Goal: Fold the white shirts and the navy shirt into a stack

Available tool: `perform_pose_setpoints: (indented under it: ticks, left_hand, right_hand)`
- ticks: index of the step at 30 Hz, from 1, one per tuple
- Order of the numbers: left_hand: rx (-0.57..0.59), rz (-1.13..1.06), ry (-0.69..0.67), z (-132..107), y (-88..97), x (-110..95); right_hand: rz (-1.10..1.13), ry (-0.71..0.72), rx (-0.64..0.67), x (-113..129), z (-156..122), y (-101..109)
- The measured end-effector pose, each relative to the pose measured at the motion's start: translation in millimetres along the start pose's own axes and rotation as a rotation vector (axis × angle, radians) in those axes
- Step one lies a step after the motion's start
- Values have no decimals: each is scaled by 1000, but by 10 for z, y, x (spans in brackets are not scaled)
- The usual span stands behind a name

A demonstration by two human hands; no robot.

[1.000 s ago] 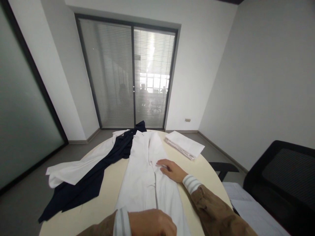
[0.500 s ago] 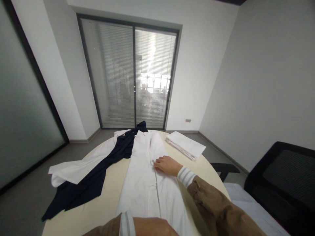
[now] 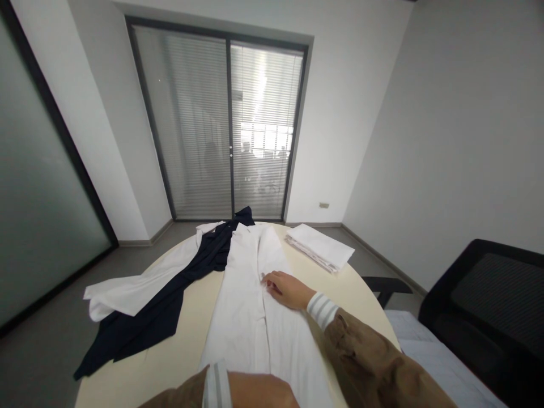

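Note:
A long white garment (image 3: pixel 238 317) lies lengthwise on the table, its sides brought in so that an edge runs down its middle. Fingers bent and tips together, my right hand (image 3: pixel 287 288) pinches this middle edge about halfway along. My left hand (image 3: pixel 263 391) is over the near end of the garment at the bottom of the view. Only its back and wrist show; the fingers are out of sight.
On the left of the round table (image 3: pixel 357 306) lie a dark navy garment (image 3: pixel 148 323) and another white garment (image 3: pixel 140 289), partly overlapping. A folded white stack (image 3: pixel 321 246) is at the far right. A black chair (image 3: pixel 488 306) stands right, with pale cloth (image 3: pixel 420 345) beside it.
My right hand has shifted slightly left along the middle edge, and its fingers look more pinched. The cloth edge there lies a little further left. My left hand is nearly unmoved.

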State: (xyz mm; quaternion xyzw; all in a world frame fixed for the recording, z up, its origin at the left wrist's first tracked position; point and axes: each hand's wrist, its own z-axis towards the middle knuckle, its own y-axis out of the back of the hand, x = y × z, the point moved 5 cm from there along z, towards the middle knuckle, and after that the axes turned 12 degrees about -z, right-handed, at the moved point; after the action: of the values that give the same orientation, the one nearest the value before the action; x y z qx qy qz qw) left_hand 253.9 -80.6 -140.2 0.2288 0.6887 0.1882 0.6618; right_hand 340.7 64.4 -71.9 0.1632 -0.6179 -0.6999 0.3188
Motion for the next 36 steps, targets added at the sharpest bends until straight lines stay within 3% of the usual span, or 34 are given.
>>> perform_pose_setpoints:
  ticks: [9, 13, 17, 22, 30, 36]
  left_hand:
    - [8, 52, -102, -76, 221, -207]
    - [-69, 170, -8, -210, 360, -231]
    - [-177, 369, 23, -224, 387, -325]
    - [-281, 514, -65, -160, 292, -366]
    - [-349, 740, -47, -12, 26, -221]
    - [-257, 798, 24, 196, -274, -106]
  right_hand:
    - [14, -136, 105, -225, -88, -281]
    - [34, -171, 37, -323, 67, -282]
    - [17, -189, -60, -340, 143, -251]
    - [48, -230, -279, -377, -35, -125]
    - [99, -208, -77, -418, -322, -202]
    - [94, -236, -67, -391, -309, -183]
